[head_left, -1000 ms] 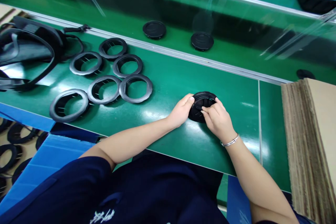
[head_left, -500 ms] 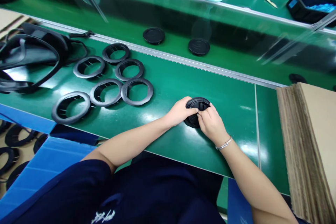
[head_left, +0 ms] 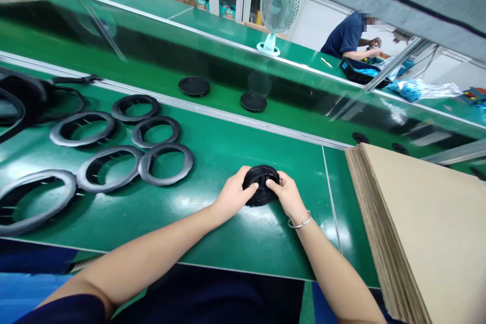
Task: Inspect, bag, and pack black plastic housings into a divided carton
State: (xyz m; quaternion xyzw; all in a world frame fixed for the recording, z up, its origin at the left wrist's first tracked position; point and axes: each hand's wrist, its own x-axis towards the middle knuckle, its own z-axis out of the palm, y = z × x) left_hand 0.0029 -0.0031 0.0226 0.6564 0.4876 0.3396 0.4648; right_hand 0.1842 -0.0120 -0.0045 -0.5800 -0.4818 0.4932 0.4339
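A round black plastic part [head_left: 261, 193] with a raised rim and inner ribs is held just at the green tabletop [head_left: 228, 136]. My left hand [head_left: 236, 192] grips its left side, thumb pressed onto the inner face. On the opposite side my right hand [head_left: 286, 195], with a silver bangle at the wrist, holds the rim with its thumb on the inside too. The fingers under the part are hidden. To the left lie several black rings [head_left: 166, 164] with wide flanges, some touching each other.
A stack of cardboard sheets [head_left: 425, 212] stands at the right. Behind a metal rail [head_left: 212, 114], black discs [head_left: 194, 86] lie on a green surface. A black bag-like item [head_left: 23, 96] is at left. Beyond the clear panel are a fan [head_left: 280, 5] and a person [head_left: 347, 35].
The view has tilted up and turned right. My right hand has moved from the part's middle to its right rim, and the inner ribs now show.
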